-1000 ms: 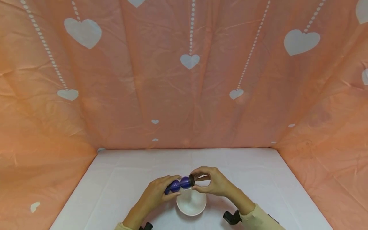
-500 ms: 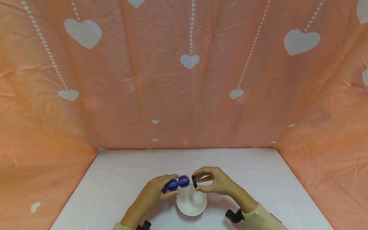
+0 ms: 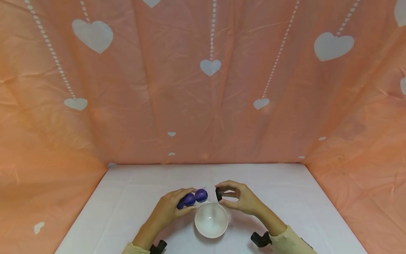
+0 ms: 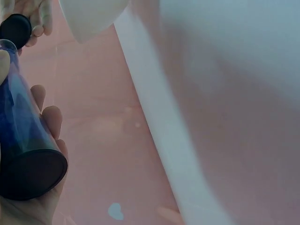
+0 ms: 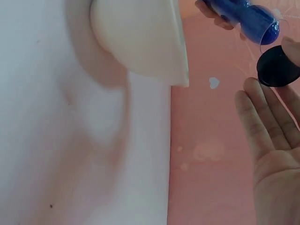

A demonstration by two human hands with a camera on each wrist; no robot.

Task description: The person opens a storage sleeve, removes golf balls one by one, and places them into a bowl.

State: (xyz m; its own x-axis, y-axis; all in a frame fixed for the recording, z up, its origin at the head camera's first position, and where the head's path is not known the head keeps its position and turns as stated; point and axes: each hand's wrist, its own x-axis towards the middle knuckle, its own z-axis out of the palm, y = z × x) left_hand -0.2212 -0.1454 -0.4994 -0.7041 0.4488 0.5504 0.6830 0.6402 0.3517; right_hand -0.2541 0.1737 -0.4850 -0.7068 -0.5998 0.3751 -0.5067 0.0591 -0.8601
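My left hand [image 3: 168, 206] grips a clear tube [image 4: 35, 108] with blue-purple balls [image 3: 201, 195] lined up inside it. The tube is tilted, its uncapped end pointing right and slightly up. A black cap [image 4: 35, 173] covers its other end, near the palm in the left wrist view. Across a small gap, my right hand [image 3: 243, 199] pinches a second black cap [image 3: 218, 194] between thumb and fingertips. In the right wrist view this round cap [image 5: 277, 68] appears just off the tube's mouth. Below and between both hands stands a white bowl [image 3: 211, 225].
White cloth covers the table [image 3: 152, 176]. An orange-pink curtain [image 3: 177, 98] with white hearts encloses the back and sides. Black devices [image 3: 260, 240] sit at both wrists, under the sleeve ends.
The black cap has come off the tube's end and moved right with my right hand. My left hand has drawn the tube slightly left and away, uncovering more of the bowl.
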